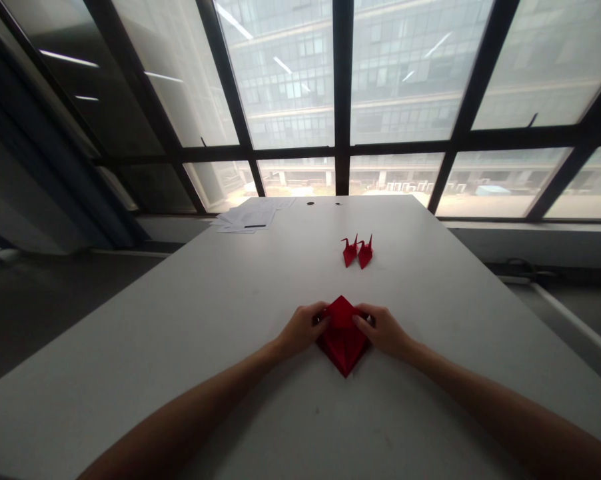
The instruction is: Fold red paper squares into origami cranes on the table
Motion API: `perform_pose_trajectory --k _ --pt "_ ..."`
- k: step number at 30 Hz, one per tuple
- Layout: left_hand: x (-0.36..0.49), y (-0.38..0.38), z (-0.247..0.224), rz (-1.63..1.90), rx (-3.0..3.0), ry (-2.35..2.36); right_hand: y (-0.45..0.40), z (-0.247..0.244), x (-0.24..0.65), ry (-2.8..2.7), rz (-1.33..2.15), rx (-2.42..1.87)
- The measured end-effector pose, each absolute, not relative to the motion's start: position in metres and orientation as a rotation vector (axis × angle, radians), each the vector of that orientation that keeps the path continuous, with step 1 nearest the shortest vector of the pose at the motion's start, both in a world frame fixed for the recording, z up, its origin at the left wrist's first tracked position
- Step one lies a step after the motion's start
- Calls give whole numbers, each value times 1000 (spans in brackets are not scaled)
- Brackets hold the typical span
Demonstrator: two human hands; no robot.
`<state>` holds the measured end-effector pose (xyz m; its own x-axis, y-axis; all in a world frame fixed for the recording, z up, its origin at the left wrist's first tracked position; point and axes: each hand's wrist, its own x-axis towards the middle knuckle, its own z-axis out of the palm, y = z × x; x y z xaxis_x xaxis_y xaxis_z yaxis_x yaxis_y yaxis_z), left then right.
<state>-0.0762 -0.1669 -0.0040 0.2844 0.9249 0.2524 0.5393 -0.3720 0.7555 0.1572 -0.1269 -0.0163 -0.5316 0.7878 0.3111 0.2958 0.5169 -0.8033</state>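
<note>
A folded red origami paper (344, 343), diamond-shaped with one corner toward me, is between my two hands over the white table (260, 287). My left hand (304, 327) pinches its left edge, thumb on top and fingers partly hidden behind the paper. On the opposite edge, my right hand (382, 328) grips it the same way. Creases run down the lower half toward the near corner. Beyond the hands stand two finished red paper cranes, a left crane (349, 253) and a right crane (365, 255), side by side.
Loose white paper sheets (250, 215) lie at the far left of the table, with a dark pen (255, 226) on them. Two small dark spots mark the far end. Large windows (290, 87) rise behind the table, and a dark curtain (45, 140) hangs at left.
</note>
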Motion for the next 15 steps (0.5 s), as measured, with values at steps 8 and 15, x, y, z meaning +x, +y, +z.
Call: perform_pose_trajectory --k 8,15 --pt "-77 -167 -2 979 1951 1358 -118 -19 167 -1993 1259 -739" --pt "-72 -168 -2 1005 1944 1355 -118 -26 161 -2036 1155 -818"
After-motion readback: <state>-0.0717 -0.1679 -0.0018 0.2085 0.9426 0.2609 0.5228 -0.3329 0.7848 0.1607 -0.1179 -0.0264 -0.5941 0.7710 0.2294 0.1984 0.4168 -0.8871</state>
